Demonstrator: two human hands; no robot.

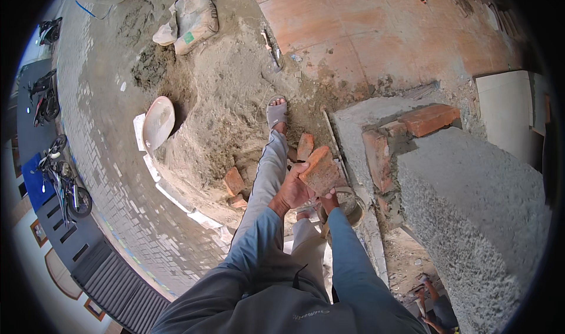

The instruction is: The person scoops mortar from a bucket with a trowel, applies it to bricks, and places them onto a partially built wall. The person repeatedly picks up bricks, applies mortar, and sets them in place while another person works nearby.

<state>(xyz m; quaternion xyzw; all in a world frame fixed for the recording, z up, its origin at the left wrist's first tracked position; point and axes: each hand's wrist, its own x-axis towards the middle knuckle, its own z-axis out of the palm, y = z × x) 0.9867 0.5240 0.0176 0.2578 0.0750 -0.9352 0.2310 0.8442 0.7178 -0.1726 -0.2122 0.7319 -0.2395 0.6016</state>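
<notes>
**Orange-red clay brick held at its left edge**

Bare left hand (288, 190) closed on a rough orange-red clay brick (322, 170), thumb over its left edge; other fingers mostly hidden. Bare right hand (329, 201) bent at the brick's near edge; cannot tell whether it grips anything. Judgement: a firm left hold, thumb clear of the broad face, should keep the brick steady while the right hand works beside it; a loose pinch risks dropping it near the feet.

Brick lies far and right of the left palm, just beyond the right fingers. Near right, round grey bucket (363, 209). Farther right, rough grey cement-rendered wall (471, 199) bearing an orange brick (428, 120).
</notes>
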